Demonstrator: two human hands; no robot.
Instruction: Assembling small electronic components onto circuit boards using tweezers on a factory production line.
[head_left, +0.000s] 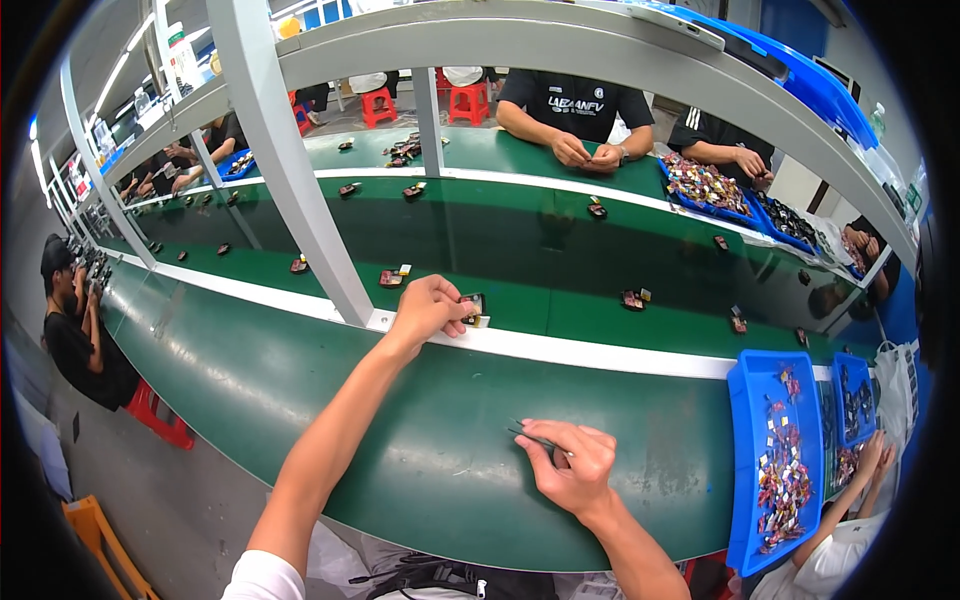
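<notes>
My left hand (430, 312) reaches over the white rail at the edge of the green conveyor belt. Its fingers are closed on a small dark electronic part (473, 308) with a pale tab; part of it is hidden by the fingers. Over the green worktop (440, 420), my right hand (572, 462) grips dark tweezers (535, 436), whose tips point up and to the left with nothing visible between them. Near my left hand, another dark part (394, 276) with a white and yellow tab lies on the belt.
A blue tray (742, 450) of small colourful pieces stands at my right. A grey metal post (290, 160) rises left of my left hand. More small parts (633, 299) lie spread along the belt. Co-workers sit across the belt and at both sides, some beside another blue tray (712, 192).
</notes>
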